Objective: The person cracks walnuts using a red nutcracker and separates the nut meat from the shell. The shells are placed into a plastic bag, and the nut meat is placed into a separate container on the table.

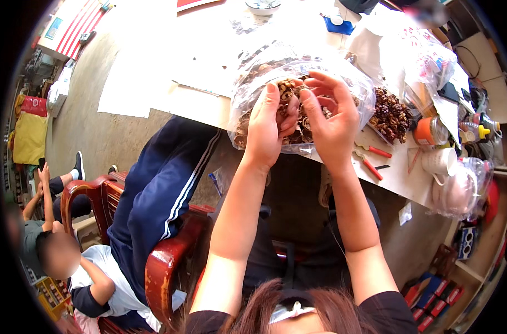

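Note:
My left hand (268, 121) holds a cracked walnut piece (286, 89) between its thumb and fingers, over an open clear plastic bag (243, 92). Close beside it, my right hand (333, 115) has its thumb and fingers curled towards the walnut piece; whether it grips anything is partly hidden. Brown walnut shells (241, 135) fill much of the bag, which lies at the table's near edge. Right of the bag lies a heap of dark walnut kernels (391, 115). Red-handled pliers (372, 160) rest on the white table near that heap.
At the right of the table (408, 179) stand a jar with an orange label (431, 130), a white mug (439, 161) and a plastic-wrapped pink item (456, 188). A seated person in blue trousers (153, 188) occupies a red wooden chair (163, 267) at left; another person holds a phone beyond.

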The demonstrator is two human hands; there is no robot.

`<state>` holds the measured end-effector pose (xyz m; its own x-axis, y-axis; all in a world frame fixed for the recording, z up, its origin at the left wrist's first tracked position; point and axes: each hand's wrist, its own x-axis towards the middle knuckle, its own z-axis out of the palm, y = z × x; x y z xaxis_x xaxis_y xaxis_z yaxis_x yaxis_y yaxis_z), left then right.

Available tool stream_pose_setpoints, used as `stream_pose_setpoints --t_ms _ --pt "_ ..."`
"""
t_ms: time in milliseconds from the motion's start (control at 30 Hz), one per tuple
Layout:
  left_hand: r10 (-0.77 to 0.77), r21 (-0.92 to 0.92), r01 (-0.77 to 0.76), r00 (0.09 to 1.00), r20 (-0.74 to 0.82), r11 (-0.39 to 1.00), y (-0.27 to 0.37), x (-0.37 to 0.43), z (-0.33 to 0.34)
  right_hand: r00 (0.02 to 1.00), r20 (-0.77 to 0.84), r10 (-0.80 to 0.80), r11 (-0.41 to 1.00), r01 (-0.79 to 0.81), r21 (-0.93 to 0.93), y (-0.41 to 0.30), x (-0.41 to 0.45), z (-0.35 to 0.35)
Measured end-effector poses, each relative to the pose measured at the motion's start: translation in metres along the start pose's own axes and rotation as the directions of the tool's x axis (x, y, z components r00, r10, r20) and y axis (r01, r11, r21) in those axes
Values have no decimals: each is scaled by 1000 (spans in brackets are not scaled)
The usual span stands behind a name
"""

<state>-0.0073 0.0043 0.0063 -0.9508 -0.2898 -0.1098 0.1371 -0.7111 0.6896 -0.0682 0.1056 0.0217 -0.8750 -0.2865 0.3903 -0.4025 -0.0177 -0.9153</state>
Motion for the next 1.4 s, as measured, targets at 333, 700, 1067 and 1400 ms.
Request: stream_pose_setpoints --t_ms 333,700,1067,1400 --pt "164 171 -166 986 25 971 -9 2 5 998 -2 60 978 -59 199 4 -3 0" --pt "87 34 -86 996 -23 996 -14 -1 5 998 -55 36 991 -28 134 8 -8 3" --pt "80 100 -88 993 86 991 -4 0 12 976 18 215 947 -213 240 -6 -2 -6" --pt "150 52 -163 971 188 985 -2 -5 7 998 58 2 997 -7 77 0 -5 -6"
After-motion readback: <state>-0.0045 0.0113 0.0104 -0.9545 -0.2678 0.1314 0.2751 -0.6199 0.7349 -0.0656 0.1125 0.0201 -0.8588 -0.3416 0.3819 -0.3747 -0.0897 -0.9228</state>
